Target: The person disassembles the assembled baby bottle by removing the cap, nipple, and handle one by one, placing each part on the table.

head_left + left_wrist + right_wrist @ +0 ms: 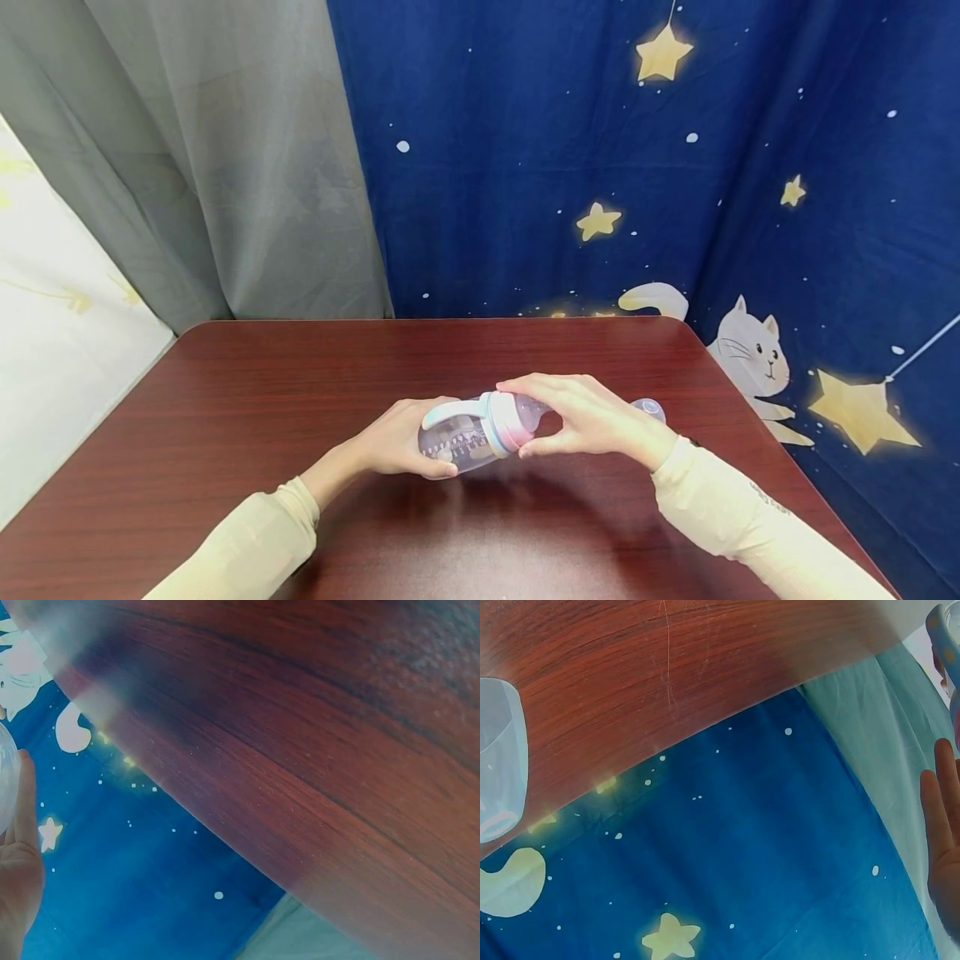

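Observation:
A clear baby bottle (461,442) with white-and-blue handles and a pink collar (512,423) is held tilted over the table, its teat pointing right. My left hand (401,437) grips the bottle's base end, thumb along the near side; in the left wrist view only part of this hand (19,862) and a clear edge of the bottle show. My right hand (581,417) spans the collar, fingertips at its upper edge and thumb at its lower edge, with the teat under the palm. The right wrist view has its straight outer fingers (943,799) just below the bottle's handle.
A clear dome-shaped cap (649,409) stands on the brown table (300,375) behind my right wrist; it also shows large at the left of the right wrist view. Past the table's far edge hang a grey curtain (277,167) and a blue star-patterned curtain (525,167).

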A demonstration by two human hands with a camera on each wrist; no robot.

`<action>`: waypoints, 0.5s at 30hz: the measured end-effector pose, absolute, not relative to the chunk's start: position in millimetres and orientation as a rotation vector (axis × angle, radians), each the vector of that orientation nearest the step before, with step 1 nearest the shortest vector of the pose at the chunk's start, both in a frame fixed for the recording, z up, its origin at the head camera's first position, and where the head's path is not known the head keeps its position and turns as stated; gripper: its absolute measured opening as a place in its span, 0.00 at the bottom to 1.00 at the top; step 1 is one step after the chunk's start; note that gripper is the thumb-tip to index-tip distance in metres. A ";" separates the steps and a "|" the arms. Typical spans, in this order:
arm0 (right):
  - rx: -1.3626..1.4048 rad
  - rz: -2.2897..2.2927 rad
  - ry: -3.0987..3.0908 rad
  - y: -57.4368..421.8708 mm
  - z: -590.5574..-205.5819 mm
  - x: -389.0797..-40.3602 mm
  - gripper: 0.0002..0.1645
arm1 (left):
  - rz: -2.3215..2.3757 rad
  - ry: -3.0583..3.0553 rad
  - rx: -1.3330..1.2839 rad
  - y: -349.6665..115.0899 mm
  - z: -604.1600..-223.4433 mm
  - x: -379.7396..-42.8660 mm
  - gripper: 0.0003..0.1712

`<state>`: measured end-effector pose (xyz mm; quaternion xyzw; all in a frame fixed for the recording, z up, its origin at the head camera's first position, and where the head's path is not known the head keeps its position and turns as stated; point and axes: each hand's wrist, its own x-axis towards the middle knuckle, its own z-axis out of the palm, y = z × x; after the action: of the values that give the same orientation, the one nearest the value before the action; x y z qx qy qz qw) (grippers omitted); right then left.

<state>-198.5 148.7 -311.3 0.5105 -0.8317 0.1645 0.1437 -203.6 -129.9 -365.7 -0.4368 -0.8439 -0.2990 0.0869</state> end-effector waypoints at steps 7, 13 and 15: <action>1.425 0.512 -2.410 148.1 -313.8 -196.1 0.41 | -0.908 -2.549 -1.297 -129.5 -365.2 -203.1 0.38; 1.401 0.539 -2.416 146.4 -313.6 -195.2 0.38 | -0.905 -2.555 -1.301 -128.9 -365.2 -203.1 0.38; 1.402 0.546 -2.425 146.2 -313.7 -195.3 0.38 | -0.905 -2.556 -1.303 -129.0 -365.3 -203.3 0.38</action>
<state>-195.3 146.2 -313.7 0.4863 -0.8410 0.1892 0.1432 -203.3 -129.0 -365.3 -0.4320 -0.8478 -0.3003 0.0666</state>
